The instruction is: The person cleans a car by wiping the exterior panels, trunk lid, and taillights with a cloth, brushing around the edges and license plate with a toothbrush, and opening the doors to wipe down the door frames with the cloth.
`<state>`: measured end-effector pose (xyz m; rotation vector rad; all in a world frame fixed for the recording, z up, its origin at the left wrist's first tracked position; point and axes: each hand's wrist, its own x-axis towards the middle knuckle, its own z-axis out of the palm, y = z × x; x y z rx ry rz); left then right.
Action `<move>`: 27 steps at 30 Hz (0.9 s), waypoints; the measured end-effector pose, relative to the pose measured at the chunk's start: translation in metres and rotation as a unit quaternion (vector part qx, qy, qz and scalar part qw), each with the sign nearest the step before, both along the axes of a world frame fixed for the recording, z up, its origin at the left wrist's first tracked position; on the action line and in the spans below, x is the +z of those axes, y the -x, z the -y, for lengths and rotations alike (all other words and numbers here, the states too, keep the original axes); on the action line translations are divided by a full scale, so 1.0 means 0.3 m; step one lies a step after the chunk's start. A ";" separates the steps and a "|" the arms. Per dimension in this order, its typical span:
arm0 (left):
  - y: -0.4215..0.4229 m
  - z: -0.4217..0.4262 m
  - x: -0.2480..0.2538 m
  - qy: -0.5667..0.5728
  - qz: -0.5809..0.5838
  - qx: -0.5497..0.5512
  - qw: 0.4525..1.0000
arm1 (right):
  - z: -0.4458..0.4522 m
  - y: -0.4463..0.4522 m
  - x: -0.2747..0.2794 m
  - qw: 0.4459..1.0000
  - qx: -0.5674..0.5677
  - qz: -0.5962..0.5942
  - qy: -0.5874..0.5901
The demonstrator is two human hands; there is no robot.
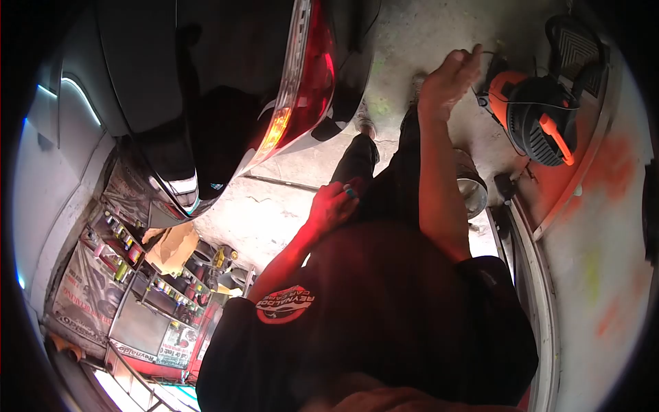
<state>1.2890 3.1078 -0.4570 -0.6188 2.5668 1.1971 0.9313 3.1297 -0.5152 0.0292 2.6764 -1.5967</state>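
My left hand (333, 207) is low beside my dark trouser leg, lit red, with its fingers curled. A small teal band (351, 191) shows at the fingers; whatever lies inside the curl is hidden against the dark cloth. My right arm stretches forward, and my right hand (449, 79) is in the air with its fingers partly bent and apart. No object shows clearly in it. Just right of that hand stands an orange and black shop vacuum (535, 117), with a thin cord across its top.
A black car with a lit tail light (302, 89) stands close on the left. A metal bucket (471, 192) sits by my right leg, near a painted wall (604, 226). Shelves of bottles (171, 292) and cardboard (171, 248) are at lower left.
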 end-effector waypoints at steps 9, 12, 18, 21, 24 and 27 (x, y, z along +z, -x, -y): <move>-0.231 0.134 -0.016 0.004 -0.003 0.065 0.998 | 0.133 -0.131 -0.035 0.996 -0.022 -0.054 -0.065; -0.257 0.149 -0.008 0.004 0.001 0.061 0.998 | 0.283 -0.204 -0.451 0.939 0.014 -0.146 -0.312; -0.285 0.148 -0.017 -0.011 -0.003 0.084 0.996 | 0.342 -0.205 -0.170 0.988 0.064 -0.088 -0.113; -0.243 0.154 -0.014 -0.002 -0.030 0.070 0.997 | 0.344 -0.211 -0.156 0.982 0.074 -0.106 -0.135; -0.202 0.144 0.007 -0.004 -0.019 0.061 0.998 | 0.325 -0.194 -0.152 0.982 0.074 -0.082 -0.155; -0.210 0.126 0.003 -0.002 -0.009 0.057 0.998 | 0.263 -0.161 -0.157 0.986 0.040 -0.051 -0.155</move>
